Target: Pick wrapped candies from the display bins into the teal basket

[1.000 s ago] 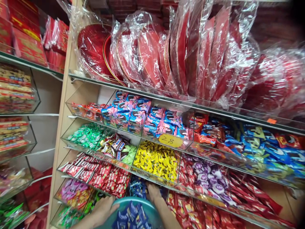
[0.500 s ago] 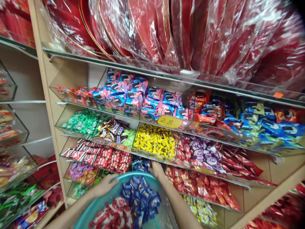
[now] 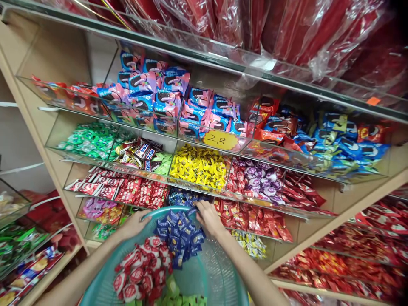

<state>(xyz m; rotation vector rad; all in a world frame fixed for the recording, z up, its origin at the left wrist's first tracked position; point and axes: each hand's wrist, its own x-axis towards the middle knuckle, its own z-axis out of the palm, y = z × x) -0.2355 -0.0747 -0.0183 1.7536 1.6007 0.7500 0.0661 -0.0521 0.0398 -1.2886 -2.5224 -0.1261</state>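
A teal plastic basket (image 3: 219,272) tilts toward the shelves, its far rim just under the candy compartments. My left hand (image 3: 136,224) is closed on its left rim. At the far right rim, my right hand (image 3: 208,217) has curled fingers around some blue-wrapped candies, partly hidden by the hand. Inside the basket lie a heap of blue-wrapped candies (image 3: 181,238), a pile of red-and-white wrapped candies (image 3: 143,270) and some light green wrapped candies (image 3: 178,297). Right behind the rim is a compartment of dark blue candies (image 3: 185,197).
Clear compartments hold yellow candies (image 3: 199,168), green candies (image 3: 89,140), purple candies (image 3: 258,176) and red packets (image 3: 140,191). A yellow label (image 3: 216,139) marked 28 hangs on the upper bin. Plastic-wrapped red items (image 3: 287,29) fill the shelf above. More red packets (image 3: 321,263) are at right.
My right hand has come back from the blue candy compartment to the basket's rim. The view has tipped down and closer, showing more of the basket and its green candies. My left hand stays on the rim.
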